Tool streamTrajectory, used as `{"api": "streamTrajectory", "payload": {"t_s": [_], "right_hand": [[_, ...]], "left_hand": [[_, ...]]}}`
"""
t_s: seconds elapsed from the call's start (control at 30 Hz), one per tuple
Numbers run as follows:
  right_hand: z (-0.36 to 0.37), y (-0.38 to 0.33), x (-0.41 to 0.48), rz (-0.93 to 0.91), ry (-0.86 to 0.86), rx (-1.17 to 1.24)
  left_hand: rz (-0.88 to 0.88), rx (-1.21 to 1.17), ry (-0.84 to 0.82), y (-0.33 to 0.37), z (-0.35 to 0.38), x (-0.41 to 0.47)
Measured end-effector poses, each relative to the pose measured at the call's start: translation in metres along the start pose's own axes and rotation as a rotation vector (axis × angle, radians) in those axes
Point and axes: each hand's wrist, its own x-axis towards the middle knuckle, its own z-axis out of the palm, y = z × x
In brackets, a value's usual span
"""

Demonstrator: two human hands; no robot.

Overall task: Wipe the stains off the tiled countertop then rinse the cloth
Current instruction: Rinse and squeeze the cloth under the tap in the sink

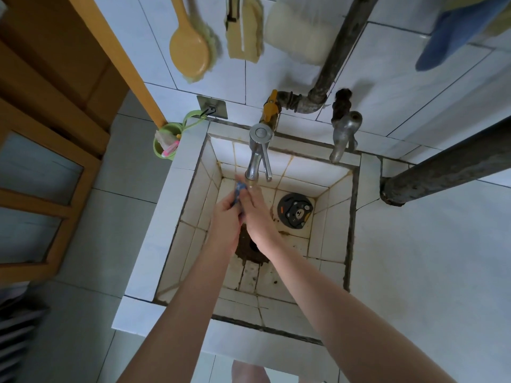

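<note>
While both forearms reach down into the tiled sink, the left hand and right hand meet directly under the spout of the chrome tap. Cloth: small, blue with a darker pattern, bunched between the two hands; only a crumpled strip shows. Its visible long axis runs roughly from the tap end down toward the wrists, top end pointing at the spout. Left hand: fingers curled closed around the cloth. Right hand: fingers nearly straight, pressed flat against the cloth from the other side; whether it truly grips I cannot tell. Water flow at the spout is too blurred to confirm.

Sink: square, deep basin of pale glazed tiles, grout lines stained brown-orange, dark grime around the round drain hole below the hands. Round dark drain cover with a bear face lies flat on the basin floor, right of the hands, apart from them.

Bench: white tile, smooth, surrounds the sink rim. Second tap, dull metal, stands at the back right corner. Yellow valve handle sits on a corroded pipe behind the chrome tap. Green plastic cup hangs at the left outer wall of the sink. Yellow long-handled brush hangs on the wall tiles.
</note>
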Motion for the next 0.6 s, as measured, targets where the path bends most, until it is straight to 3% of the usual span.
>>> {"api": "streamTrajectory", "payload": {"t_s": [0.2,0.4,0.5,0.6], "right_hand": [[-0.018,-0.014,0.02,0.092,0.196,-0.162],[-0.019,-0.014,-0.014,0.016,-0.195,0.0],[-0.012,-0.013,-0.007,0.017,-0.07,-0.077],[-0.015,-0.012,0.011,0.128,0.09,-0.179]], "left_hand": [[0.013,0.242,-0.016,0.0,-0.008,-0.007],[0.084,0.288,0.035,-0.003,-0.012,-0.007],[0.101,0.324,0.018,-0.006,-0.007,-0.012],[0.102,0.392,0.008,-0.004,-0.009,-0.011]]}}
